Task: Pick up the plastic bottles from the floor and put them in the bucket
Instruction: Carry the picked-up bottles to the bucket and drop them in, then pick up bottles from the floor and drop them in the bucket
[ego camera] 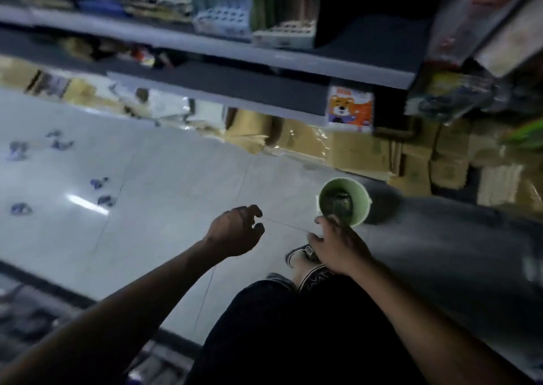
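Note:
A pale green bucket (360, 205) stands on the floor near the cardboard boxes, with crushed plastic bottles (338, 201) lying inside it. My right hand (338, 245) is at the bucket's near rim with its fingers spread, and I see nothing gripped in it. My left hand (236, 231) hovers over bare floor to the left of the bucket, fingers loosely curled and apart, empty. Several crushed bottles with blue labels lie far to the left, among them one (105, 200) nearest me and another (17, 149) further off. The whole view is blurred.
Grey shelves (223, 90) full of goods overhang the far side. Cardboard boxes (361, 152) line the floor beneath them. My legs and shoes (299, 255) are just below my right hand. The white tiled floor (164, 179) stretches left, and a dark shelf base (44, 305) runs along the near left.

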Demonstrator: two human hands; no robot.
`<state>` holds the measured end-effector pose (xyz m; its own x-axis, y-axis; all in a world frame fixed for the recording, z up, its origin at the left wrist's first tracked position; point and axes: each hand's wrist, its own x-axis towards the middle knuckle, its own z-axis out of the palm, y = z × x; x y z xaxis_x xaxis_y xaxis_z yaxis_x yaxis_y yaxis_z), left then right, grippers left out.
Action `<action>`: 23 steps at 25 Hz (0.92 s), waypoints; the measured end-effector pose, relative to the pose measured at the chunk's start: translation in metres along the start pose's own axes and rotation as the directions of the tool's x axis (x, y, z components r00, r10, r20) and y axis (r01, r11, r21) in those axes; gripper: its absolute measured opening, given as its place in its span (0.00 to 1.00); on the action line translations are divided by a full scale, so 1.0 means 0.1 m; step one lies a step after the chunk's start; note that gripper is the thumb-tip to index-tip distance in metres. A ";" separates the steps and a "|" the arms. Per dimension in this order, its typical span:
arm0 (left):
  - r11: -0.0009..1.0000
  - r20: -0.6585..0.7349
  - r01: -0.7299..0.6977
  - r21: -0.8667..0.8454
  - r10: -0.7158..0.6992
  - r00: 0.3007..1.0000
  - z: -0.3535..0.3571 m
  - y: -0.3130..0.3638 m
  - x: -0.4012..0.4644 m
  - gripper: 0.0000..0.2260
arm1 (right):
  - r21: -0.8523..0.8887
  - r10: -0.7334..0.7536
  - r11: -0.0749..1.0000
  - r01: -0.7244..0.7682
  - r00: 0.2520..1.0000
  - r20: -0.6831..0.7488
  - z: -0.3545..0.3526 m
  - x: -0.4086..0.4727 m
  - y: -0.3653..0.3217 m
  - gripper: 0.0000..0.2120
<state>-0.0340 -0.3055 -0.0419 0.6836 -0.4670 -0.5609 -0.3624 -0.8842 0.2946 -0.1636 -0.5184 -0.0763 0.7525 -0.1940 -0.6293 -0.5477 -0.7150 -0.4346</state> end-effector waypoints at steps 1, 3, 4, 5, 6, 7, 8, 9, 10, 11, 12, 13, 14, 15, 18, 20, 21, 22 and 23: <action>0.998 -0.014 0.049 -0.032 -0.049 0.999 0.07 -0.16 -0.22 0.16 | -0.042 -0.032 0.999 0.033 0.999 0.038 0.07 -0.04 -0.10 0.24; 0.984 -0.034 0.147 -0.099 -0.151 0.988 0.26 -0.46 -0.70 0.16 | -0.136 -0.096 0.984 0.116 0.985 0.143 0.22 -0.12 -0.31 0.24; 0.969 -0.043 0.205 -0.140 -0.212 0.976 0.37 -0.60 -0.97 0.16 | -0.194 -0.132 0.966 0.172 0.970 0.205 0.30 -0.16 -0.43 0.24; 0.949 -0.047 0.259 -0.181 -0.271 0.961 0.48 -0.72 -1.21 0.16 | -0.232 -0.163 0.947 0.222 0.955 0.249 0.38 -0.20 -0.51 0.25; 0.925 -0.047 0.310 -0.219 -0.327 0.944 0.59 -0.81 -1.43 0.16 | -0.266 -0.185 0.928 0.262 0.941 0.283 0.43 -0.23 -0.60 0.25; 0.899 -0.047 0.357 -0.254 -0.380 0.924 0.70 -0.89 -1.67 0.17 | -0.292 -0.212 0.905 0.308 0.924 0.317 0.49 -0.28 -0.68 0.25; 0.874 -0.041 0.397 -0.281 -0.424 0.905 0.81 -0.94 -1.89 0.17 | -0.316 -0.235 0.883 0.348 0.909 0.345 0.55 -0.34 -0.76 0.26; 0.848 -0.040 0.432 -0.307 -0.465 0.884 0.93 -0.98 -2.10 0.17 | -0.346 -0.270 0.848 0.402 0.888 0.372 0.62 -0.40 -0.84 0.26; 0.825 -0.039 0.459 -0.329 -0.497 0.867 1.02 -0.99 -2.26 0.17 | -0.375 -0.298 0.811 0.449 0.869 0.395 0.66 -0.44 -0.90 0.26; 0.802 -0.039 0.483 -0.352 -0.528 0.848 1.11 -0.98 -2.39 0.18 | -0.395 -0.324 0.777 0.491 0.849 0.417 0.70 -0.47 -0.94 0.26; 0.772 -0.033 0.511 -0.379 -0.563 0.826 1.18 -0.94 -2.51 0.18 | -0.415 -0.345 0.737 0.533 0.825 0.447 0.71 -0.49 -0.98 0.26; 0.737 -0.026 0.538 -0.410 -0.599 0.800 1.24 -0.89 -2.59 0.18 | -0.426 -0.365 0.700 0.573 0.800 0.477 0.72 -0.50 -1.00 0.26; 0.693 -0.020 0.567 -0.446 -0.641 0.767 1.30 -0.82 -2.67 0.18 | -0.435 -0.381 0.659 0.614 0.770 0.511 0.72 -0.50 -1.04 0.26; 0.655 -0.017 0.587 -0.477 -0.674 0.738 1.34 -0.74 -2.71 0.18 | -0.439 -0.395 0.622 0.648 0.744 0.539 0.70 -0.48 -1.07 0.26; 0.565 -0.017 0.615 -0.549 -0.744 0.668 1.39 -0.48 -2.71 0.18 | -0.447 -0.416 0.531 0.720 0.681 0.602 0.56 -0.33 -1.15 0.25; 0.517 -0.001 0.626 -0.584 -0.772 0.636 1.36 -0.28 -2.63 0.19 | -0.442 -0.422 0.496 0.748 0.652 0.630 0.39 -0.20 -1.17 0.25; 0.500 0.005 0.627 -0.597 -0.779 0.626 1.34 -0.19 -2.57 0.19 | -0.435 -0.431 0.486 0.758 0.641 0.635 0.30 -0.13 -1.17 0.25; 0.483 0.013 0.628 -0.610 -0.786 0.618 1.31 -0.11 -2.51 0.19 | -0.430 -0.443 0.476 0.767 0.632 0.636 0.21 -0.07 -1.17 0.25; 0.475 0.020 0.629 -0.616 -0.788 0.615 1.27 -0.06 -2.45 0.19 | -0.429 -0.458 0.465 0.775 0.625 0.632 0.12 0.00 -1.16 0.24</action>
<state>-0.2798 -0.1850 -0.0044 0.6933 0.4096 -0.5929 0.6477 -0.7149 0.2635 -0.1044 -0.4270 -0.0334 0.4901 0.6310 -0.6013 0.4854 -0.7706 -0.4130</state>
